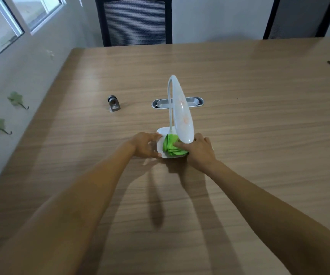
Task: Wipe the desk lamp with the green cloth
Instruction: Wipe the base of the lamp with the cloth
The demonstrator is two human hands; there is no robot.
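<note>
A white desk lamp (181,108) stands on the wooden table (259,135), its thin neck arching over and its long oval head hanging down toward me. The folded green cloth (170,145) lies on the lamp's flat white base. My right hand (199,150) presses on the cloth from the right, its fingertips partly hidden behind the lamp head. My left hand (147,144) grips the left edge of the base, thumb at the front and fingers at the back.
A small metal cylinder object (114,103) sits on the table to the far left of the lamp. A metal cable grommet (197,102) is set in the table behind it. Two dark chairs (134,20) stand at the far edge. Wall and window lie left.
</note>
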